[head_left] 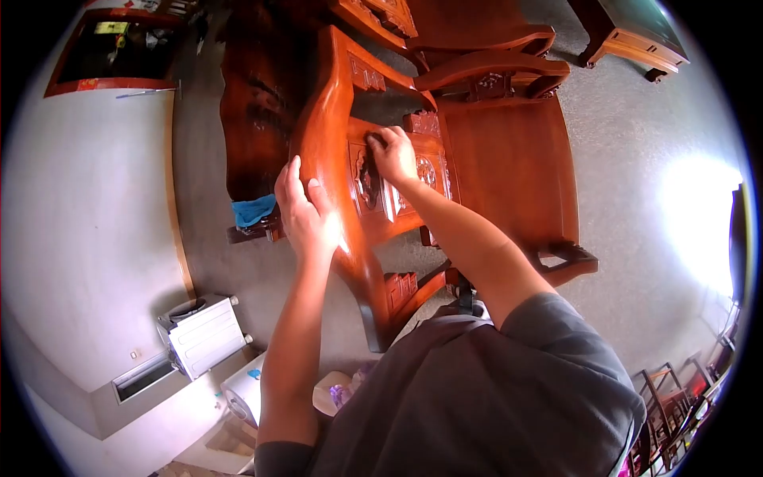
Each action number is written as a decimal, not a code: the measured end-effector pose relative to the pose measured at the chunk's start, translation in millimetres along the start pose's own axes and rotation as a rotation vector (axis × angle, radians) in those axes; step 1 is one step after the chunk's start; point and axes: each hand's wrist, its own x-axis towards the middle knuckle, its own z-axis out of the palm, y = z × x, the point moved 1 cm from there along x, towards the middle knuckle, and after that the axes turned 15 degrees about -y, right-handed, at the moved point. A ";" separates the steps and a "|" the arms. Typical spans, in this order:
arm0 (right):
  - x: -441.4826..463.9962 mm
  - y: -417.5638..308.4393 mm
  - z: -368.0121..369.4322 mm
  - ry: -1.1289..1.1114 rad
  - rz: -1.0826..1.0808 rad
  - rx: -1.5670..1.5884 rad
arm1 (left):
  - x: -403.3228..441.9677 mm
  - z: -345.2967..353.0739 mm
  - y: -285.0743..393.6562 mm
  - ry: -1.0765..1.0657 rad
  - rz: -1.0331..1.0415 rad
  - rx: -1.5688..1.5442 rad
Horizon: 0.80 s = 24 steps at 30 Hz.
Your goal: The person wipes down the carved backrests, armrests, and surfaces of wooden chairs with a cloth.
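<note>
A carved, glossy red-brown wooden chair (509, 167) lies in front of me, its curved top rail (327, 119) on the left. My left hand (306, 211) rests on the outer edge of that rail, fingers and thumb apart, holding nothing. On the carved back panel (381, 215), my right hand (392, 156) presses with curled fingers beside a dark carved opening. Whether something small is under its fingertips cannot be made out.
A blue cloth (253, 211) hangs on dark wooden furniture (258, 119) at the left. More red-brown chairs (477, 28) stand beyond. A small table (644, 48) is at the top right, a white box-like unit (208, 338) at the lower left.
</note>
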 end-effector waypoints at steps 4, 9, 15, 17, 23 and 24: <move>-20.7 13.2 -4.0 -0.042 0.087 -0.037 | 0.5 0.4 0.2 0.005 -0.004 0.001; -109.7 5.6 -10.4 -0.188 0.173 0.024 | 1.0 0.7 2.4 0.007 -0.027 -0.014; -168.3 -14.6 -21.8 -0.267 0.284 0.027 | 1.4 1.7 0.8 0.005 -0.025 0.008; -164.7 -25.8 -22.5 -0.287 0.292 0.024 | 0.6 0.6 2.2 0.004 -0.028 0.017; -150.1 -95.6 -35.9 -0.291 0.039 0.170 | 1.3 0.2 1.5 -0.002 -0.029 0.018; -151.2 -90.0 -35.0 -0.286 0.015 0.170 | 1.6 0.8 0.7 -0.002 -0.032 0.014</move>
